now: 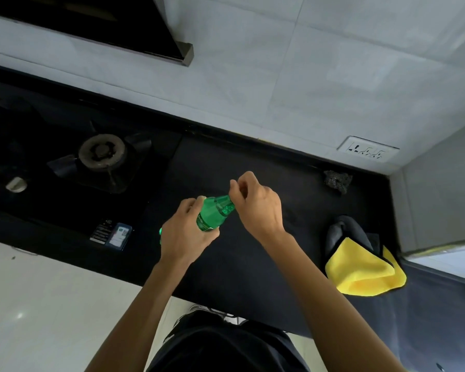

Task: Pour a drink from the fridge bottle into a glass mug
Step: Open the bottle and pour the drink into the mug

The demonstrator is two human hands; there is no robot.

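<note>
My left hand wraps the green bottle, tilted above the black counter. My right hand curls its fingers over the neck, probably pinching the hidden cap. I should twist slowly, bottle steady. No mug is visible.

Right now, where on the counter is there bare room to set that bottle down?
The widest bare patch is the black counter between the stove burner and the yellow cloth, behind the bottle. The strip toward the near edge is free too. Crowded: the right end, with cloth and scrubber; the small packet sits left, in front of the burner.
</note>
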